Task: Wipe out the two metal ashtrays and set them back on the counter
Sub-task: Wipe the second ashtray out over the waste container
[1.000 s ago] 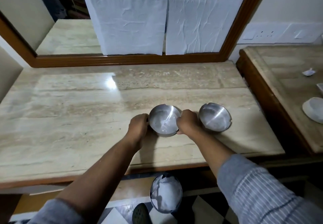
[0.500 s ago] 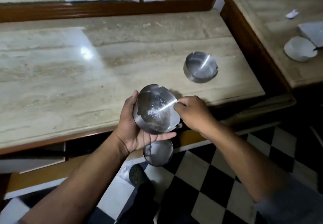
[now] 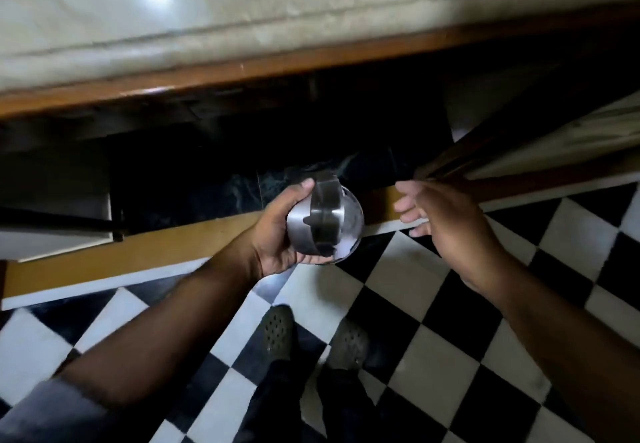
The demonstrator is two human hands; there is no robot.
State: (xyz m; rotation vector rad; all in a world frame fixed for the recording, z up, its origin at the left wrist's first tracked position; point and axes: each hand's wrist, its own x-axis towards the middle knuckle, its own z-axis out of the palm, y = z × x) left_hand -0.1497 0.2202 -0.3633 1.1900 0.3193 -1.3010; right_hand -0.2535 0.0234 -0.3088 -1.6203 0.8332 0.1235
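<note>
My left hand (image 3: pixel 277 235) grips one round metal ashtray (image 3: pixel 313 226) below the counter's edge. The ashtray is tipped on its side, with its notched rim turned toward a small round bin (image 3: pixel 353 224) on the floor right behind it. The bin shows a pale lining. My right hand (image 3: pixel 446 224) hovers to the right of the ashtray with its fingers spread, holding nothing and not touching it. The second ashtray is out of view. Only the front strip of the marble counter (image 3: pixel 242 10) shows at the top.
The counter's wooden edge (image 3: pixel 311 58) runs across above a dark recess. A black-and-white checkered floor (image 3: pixel 433 356) lies below. My feet in dark perforated shoes (image 3: pixel 278 332) stand just behind the bin. A second wooden counter edge (image 3: pixel 519 152) slants in at the right.
The view has dropped from the counter to the floor. My left hand has lowered the ashtray and tipped it over the bin. My right hand has let go and opened.
</note>
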